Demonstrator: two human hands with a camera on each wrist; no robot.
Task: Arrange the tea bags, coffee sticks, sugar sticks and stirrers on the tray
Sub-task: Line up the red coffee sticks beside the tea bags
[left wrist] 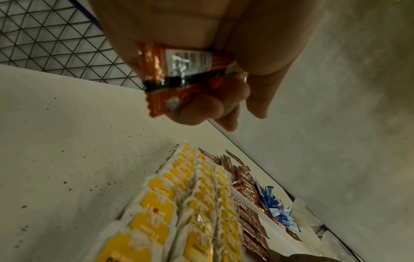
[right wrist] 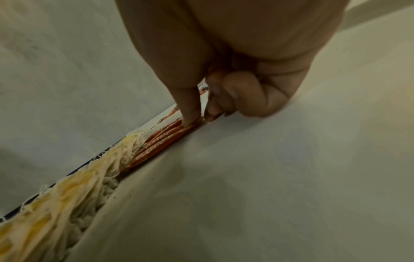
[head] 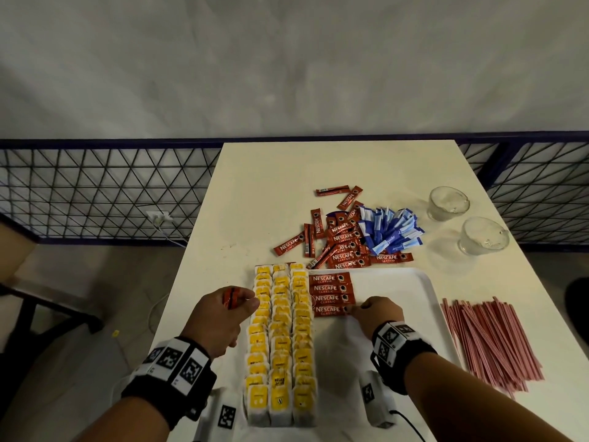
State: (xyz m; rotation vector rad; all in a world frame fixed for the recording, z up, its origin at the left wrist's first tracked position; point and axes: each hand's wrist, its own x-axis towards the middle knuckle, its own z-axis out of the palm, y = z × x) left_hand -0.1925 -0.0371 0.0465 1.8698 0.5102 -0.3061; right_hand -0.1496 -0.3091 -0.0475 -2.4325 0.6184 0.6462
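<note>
1. We see a white tray [head: 411, 282] on the pale tabletop [head: 271, 173], near the front edge.
2. Three long rows of yellow-tagged tea bags [head: 282, 339] fill the tray's left side, running from its far edge toward us.
3. Just right of the tea bags, four red coffee sticks [head: 331, 293] lie flat on the tray in a stacked column, logos up.
4. Our right hand [head: 377, 311] rests on the tray at the right end of the nearest stick; in the right wrist view the thumb presses down on that end, the other fingers [right wrist: 244, 95] curled beside it. Whether they pinch the stick we cannot tell.
5. Our left hand [head: 220, 317] hovers over the tabletop just left of the tea bags, fingers clamped on a small bundle of coffee sticks [left wrist: 179, 70].
6. Beyond the tray lies a loose heap of coffee sticks [head: 338, 240], touching a pile of blue sugar sticks [head: 390, 232] on its right.
7. The red-and-white stirrers [head: 487, 339] lie in a bundle on the tabletop right of the tray.
8. Two clear glasses [head: 465, 223] stand at the far right.
</note>
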